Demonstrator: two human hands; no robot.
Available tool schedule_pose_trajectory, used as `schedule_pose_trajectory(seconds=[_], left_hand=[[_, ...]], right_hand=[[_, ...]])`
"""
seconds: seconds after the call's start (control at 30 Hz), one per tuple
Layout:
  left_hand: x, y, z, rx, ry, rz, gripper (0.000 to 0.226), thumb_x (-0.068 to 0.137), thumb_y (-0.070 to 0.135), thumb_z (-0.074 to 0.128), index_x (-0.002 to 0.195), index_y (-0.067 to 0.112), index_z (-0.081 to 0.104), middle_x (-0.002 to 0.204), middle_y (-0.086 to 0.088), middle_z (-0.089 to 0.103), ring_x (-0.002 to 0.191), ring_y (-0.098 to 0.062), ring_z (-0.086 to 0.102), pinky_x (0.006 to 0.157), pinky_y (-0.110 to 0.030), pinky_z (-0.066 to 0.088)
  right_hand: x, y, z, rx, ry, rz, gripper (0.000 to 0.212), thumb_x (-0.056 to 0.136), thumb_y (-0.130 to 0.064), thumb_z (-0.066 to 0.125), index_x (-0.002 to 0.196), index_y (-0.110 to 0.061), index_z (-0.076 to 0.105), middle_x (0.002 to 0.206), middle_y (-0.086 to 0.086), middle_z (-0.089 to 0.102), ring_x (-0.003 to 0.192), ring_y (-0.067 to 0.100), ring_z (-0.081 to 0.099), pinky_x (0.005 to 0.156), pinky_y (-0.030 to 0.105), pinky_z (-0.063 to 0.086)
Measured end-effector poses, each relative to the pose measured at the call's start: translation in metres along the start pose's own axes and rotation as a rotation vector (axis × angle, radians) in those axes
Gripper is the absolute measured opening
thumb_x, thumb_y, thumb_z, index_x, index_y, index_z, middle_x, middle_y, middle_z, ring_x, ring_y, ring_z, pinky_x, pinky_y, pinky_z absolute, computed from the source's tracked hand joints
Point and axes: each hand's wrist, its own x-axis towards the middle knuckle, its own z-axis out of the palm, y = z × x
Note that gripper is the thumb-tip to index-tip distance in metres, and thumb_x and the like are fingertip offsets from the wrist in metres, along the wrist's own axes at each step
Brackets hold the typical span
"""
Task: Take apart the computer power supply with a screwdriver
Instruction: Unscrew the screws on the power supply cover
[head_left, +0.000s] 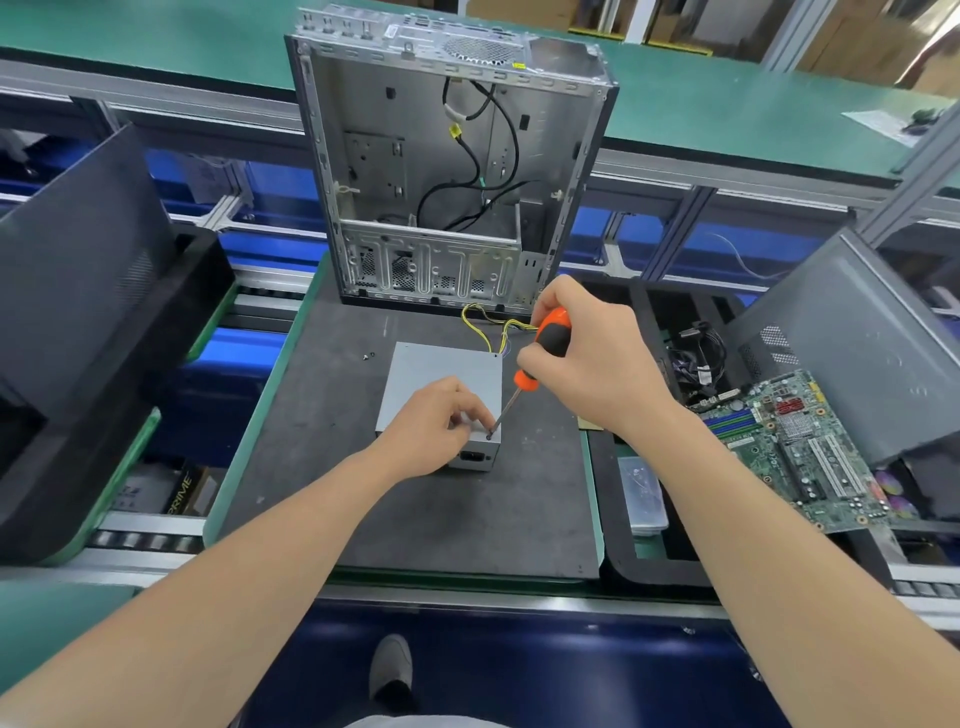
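Forearms reach in from the bottom edge toward the power supply (441, 364), a grey metal box lying flat near the middle of the dark mat (467, 519), its socket face turned toward the person. The left hand (436, 421) rests on the lid with fingers bent beside the near right corner, probably to stop the box twisting under the tool; whether those fingers pinch the shaft or only press the lid cannot be told. The right hand (587, 364) is clenched around the orange-and-black handle of the screwdriver (550, 338), held slanted so its tip meets 1 screw (488, 436) at that corner. Yellow wires (478, 322) trail from the box's far side toward the gutted computer case (447, 171) standing upright behind it. Well apart on the right, a motherboard (795, 447) lies set aside.
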Motion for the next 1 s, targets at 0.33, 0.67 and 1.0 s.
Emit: schedule_pose_trajectory(seconds=[0.33, 0.67, 1.0], left_hand=[[-0.001, -0.002, 0.002, -0.003, -0.001, 0.052, 0.036, 0.088, 0.001, 0.062, 0.086, 0.034, 0.076, 0.100, 0.006, 0.058, 0.084, -0.007, 0.055, 0.074, -0.013, 0.041], [0.006, -0.008, 0.007, 0.056, 0.041, 0.165, 0.014, 0.084, 0.022, 0.083, 0.077, 0.026, 0.071, 0.082, 0.014, 0.060, 0.076, -0.006, 0.062, 0.069, -0.010, 0.046], [0.006, -0.007, 0.011, 0.123, 0.053, 0.170, 0.012, 0.086, 0.020, 0.077, 0.078, 0.013, 0.071, 0.089, 0.006, 0.066, 0.081, -0.009, 0.062, 0.072, -0.013, 0.047]], right_hand=[[0.002, -0.013, -0.014, -0.045, -0.234, -0.112, 0.026, 0.076, -0.010, 0.072, 0.095, -0.024, 0.060, 0.076, -0.006, 0.069, 0.076, 0.018, 0.062, 0.071, 0.039, 0.055], [0.024, -0.042, 0.018, -0.487, -0.199, -0.061, 0.037, 0.097, -0.027, 0.062, 0.069, -0.013, 0.044, 0.066, 0.004, 0.051, 0.066, 0.034, 0.056, 0.049, 0.027, 0.032], [0.043, -0.038, -0.006, -0.315, -0.572, -0.453, 0.009, 0.089, -0.012, 0.069, 0.096, -0.017, 0.067, 0.077, -0.014, 0.057, 0.075, 0.004, 0.053, 0.066, 0.016, 0.041]])
